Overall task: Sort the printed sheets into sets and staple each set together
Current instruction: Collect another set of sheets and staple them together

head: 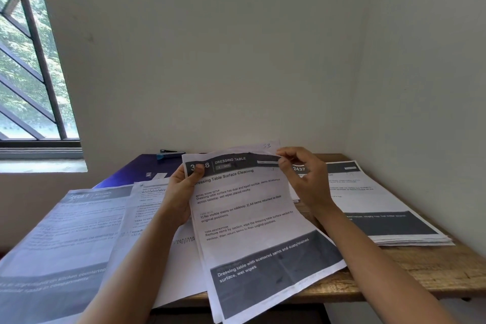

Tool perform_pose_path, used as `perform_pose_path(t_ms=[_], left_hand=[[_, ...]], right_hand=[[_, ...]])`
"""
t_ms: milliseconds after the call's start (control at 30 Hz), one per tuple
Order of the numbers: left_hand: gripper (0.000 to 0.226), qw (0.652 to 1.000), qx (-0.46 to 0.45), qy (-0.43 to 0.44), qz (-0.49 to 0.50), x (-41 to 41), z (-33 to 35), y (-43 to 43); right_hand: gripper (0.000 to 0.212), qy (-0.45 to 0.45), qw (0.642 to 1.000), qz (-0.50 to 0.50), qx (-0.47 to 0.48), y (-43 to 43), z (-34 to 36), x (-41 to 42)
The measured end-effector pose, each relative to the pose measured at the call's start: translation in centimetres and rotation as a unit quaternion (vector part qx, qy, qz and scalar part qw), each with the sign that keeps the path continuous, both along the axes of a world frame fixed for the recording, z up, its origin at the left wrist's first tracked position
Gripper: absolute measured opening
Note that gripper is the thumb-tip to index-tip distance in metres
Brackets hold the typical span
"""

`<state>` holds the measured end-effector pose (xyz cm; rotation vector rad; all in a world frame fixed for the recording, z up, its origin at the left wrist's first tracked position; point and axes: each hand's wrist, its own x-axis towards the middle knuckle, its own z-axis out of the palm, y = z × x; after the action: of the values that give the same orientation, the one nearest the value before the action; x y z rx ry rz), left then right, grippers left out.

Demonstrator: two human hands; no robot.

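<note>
Now, Dressing Table set (249,218) held above the wooden table (434,268): my left hand (181,192) grips its left margin, thumb over the header; my right hand (306,179) pinches the top right corner, front sheet curled there. 2437 stack (389,208) lies flat at right

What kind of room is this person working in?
Probably a plain home or office corner: a wooden desk against bare walls, a barred window, and stacks of printed sheets.

Tilted printed sheets (252,218), held aloft
</note>
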<state>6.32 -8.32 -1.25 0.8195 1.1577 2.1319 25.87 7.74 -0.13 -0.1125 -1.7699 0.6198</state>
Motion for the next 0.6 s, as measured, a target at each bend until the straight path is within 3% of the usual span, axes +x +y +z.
perform_pose_path(t_ms=[67,167,333,600], left_hand=[[0.024,1.000,0.000,0.014,-0.003,0.1,0.0,0.0],[0.022,1.000,0.004,0.023,-0.002,0.3,0.0,0.0],[0.045,0.999,-0.004,0.036,0.000,0.4,0.2,-0.1],[0.006,0.999,-0.023,0.042,0.021,0.3,0.0,0.2]], right_hand=[[0.018,-0.009,1.000,-0.021,-0.014,0.5,0.4,-0.2],[0.016,-0.064,0.997,-0.043,-0.028,1.1,1.0,-0.5],[0.026,-0.156,0.981,-0.098,0.062,1.0,2.0,-0.4],[0.051,-0.244,0.917,-0.224,0.223,0.8,2.2,-1.2]])
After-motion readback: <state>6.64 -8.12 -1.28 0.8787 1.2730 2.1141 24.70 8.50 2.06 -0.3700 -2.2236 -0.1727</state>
